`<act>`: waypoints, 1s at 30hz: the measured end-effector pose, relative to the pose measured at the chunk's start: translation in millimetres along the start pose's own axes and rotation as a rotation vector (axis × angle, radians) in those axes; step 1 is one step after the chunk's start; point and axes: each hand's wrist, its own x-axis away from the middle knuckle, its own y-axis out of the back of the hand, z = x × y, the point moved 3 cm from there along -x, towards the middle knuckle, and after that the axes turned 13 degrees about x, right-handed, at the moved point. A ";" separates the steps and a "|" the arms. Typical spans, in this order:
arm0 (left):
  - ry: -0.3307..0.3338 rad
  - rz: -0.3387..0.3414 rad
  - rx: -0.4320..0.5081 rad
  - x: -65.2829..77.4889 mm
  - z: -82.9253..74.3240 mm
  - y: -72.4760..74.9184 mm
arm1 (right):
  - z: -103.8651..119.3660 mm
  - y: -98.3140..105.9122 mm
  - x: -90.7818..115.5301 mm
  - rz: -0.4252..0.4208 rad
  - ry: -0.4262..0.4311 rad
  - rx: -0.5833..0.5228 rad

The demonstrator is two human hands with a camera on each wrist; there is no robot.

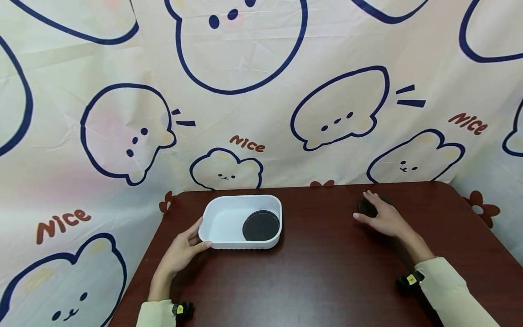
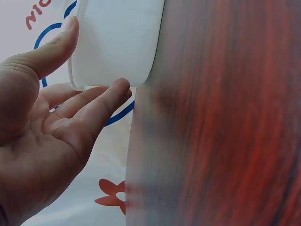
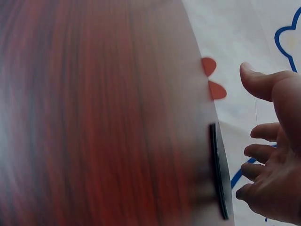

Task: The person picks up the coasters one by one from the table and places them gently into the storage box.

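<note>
A white rectangular tray (image 1: 222, 222) with rounded corners is on the left part of the table, and a black round disc (image 1: 261, 225) lies inside it toward the right. At the tray's left end my left hand (image 1: 181, 250) holds it, thumb at the near corner and fingers along the end; the left wrist view shows this hand (image 2: 61, 113) against the tray wall (image 2: 115, 47). Over a second black round disc (image 1: 366, 207) hovers my right hand (image 1: 384, 218), partly hiding it. In the right wrist view, a gap separates the spread fingers (image 3: 257, 153) from that thin disc (image 3: 218, 172).
The dark red-brown wooden table (image 1: 310, 272) ends just behind the tray and the second disc. Behind it hangs a pale cloth (image 1: 278, 118) printed with blue-outlined bears. Each wrist wears a small black device (image 1: 408, 281).
</note>
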 end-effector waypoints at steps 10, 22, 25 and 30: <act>0.003 0.005 0.008 -0.9 0.5 -0.2 | -32.6 16.7 -2.3 0.053 -0.028 0.025; 0.000 0.007 0.009 -1.4 -0.3 0.7 | -52.1 25.0 -10.3 0.070 -0.016 0.053; 0.004 0.006 0.011 -1.1 0.0 0.5 | -55.4 23.5 -12.0 0.093 -0.021 0.068; 0.004 0.005 0.013 -1.4 0.4 0.1 | -59.1 21.7 -12.8 0.139 -0.034 0.114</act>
